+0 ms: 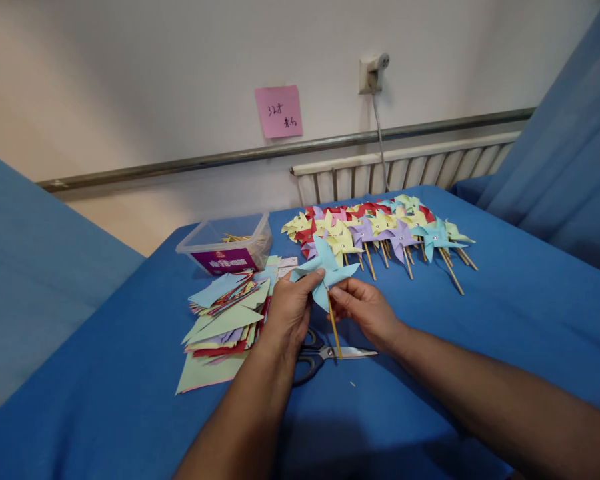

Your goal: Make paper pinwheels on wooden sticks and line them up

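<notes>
A light blue paper pinwheel (336, 272) on a thin wooden stick (335, 327) is held up between my two hands. My left hand (293, 303) is closed on it, the thumb pressed near the middle of the paper. From the other side my right hand (367, 308) pinches at the top of the stick, just under the paper; its fingertips are partly hidden. Below the stick, scissors (330, 353) with dark handles lie on the blue cloth, blades pointing right.
Left of my hands lies a stack of coloured paper pieces (225, 327). Behind it stands a clear plastic box (220, 233) with sticks inside. Several finished pinwheels (375, 230) lie in rows at the back right of the blue-covered table (480, 333). A radiator (410, 167) runs along the wall.
</notes>
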Demonstrator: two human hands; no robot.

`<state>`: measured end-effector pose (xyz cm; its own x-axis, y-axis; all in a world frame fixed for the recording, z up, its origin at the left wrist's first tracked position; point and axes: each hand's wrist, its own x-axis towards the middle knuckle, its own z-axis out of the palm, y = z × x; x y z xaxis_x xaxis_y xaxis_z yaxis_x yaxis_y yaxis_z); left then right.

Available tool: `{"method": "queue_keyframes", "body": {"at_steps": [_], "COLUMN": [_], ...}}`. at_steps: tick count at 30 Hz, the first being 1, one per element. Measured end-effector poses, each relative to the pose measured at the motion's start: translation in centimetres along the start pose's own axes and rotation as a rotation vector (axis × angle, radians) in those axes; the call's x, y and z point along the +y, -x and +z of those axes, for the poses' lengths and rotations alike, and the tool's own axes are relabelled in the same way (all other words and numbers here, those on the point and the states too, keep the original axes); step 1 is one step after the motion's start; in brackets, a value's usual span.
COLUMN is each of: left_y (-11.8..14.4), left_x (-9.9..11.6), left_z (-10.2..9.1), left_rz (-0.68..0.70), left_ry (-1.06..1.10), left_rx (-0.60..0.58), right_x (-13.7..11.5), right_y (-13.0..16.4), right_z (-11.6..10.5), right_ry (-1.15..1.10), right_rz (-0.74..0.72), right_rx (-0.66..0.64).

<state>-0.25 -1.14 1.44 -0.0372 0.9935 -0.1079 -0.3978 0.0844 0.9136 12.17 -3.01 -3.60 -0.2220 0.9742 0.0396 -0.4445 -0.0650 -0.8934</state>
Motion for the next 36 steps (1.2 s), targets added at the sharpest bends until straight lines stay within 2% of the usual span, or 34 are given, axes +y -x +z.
{"method": "queue_keyframes", "body": {"at_steps": [3,7,11,17,21,23,25,28,32,36], "left_y": [-0.1,0.1,0.3,0.3,0.2,0.2,0.1,0.1,0.0,-0.1], "left_x": [0.0,-0.3,-0.3,0.0,0.2,0.2,0.2,0.0,-0.6,-1.1], "left_z": [-0.2,-0.2,0.0,0.0,-0.1,0.0,0.0,0.1,0.1,0.0], "left_rz": [-0.059,-0.139,-0.187,-0.109,-0.126,-0.13,-0.116,-0.076,-0.02,-0.009], "left_ry": [0.007,0.002,-0.008,0.009,0.0,0.003,0.019,0.02,-0.088,-0.156], "left_rx": [-0.033,-0.101,-0.187,-0.123,-0.16,-0.133,-0.096,-0.075,-0.07,-0.048], "right_x": [-0.3,-1.0,-1.3,-1.2,-1.2,-1.3,-1.6,-2.0,-2.4,-1.9], "right_y": [-0.3,-0.6,-0.7,-0.5,-0.6,-0.7,-0.9,-1.0,-0.6,-0.4], "right_z": [-0.1,0.1,0.1,-0.5,-1.1,-1.4,-1.8,-2.1,-1.9,-1.6], "right_ry": [0.036,0.076,0.105,0.047,-0.028,-0.016,0.044,0.266,0.583,0.638], "right_rz": [-0.076,-0.086,-0.099,-0.089,-0.091,-0.114,-0.179,-0.369,-0.582,-0.601], "right_rx": [0.059,0.153,0.174,0.128,0.14,0.168,0.254,0.382,0.339,0.3]}}
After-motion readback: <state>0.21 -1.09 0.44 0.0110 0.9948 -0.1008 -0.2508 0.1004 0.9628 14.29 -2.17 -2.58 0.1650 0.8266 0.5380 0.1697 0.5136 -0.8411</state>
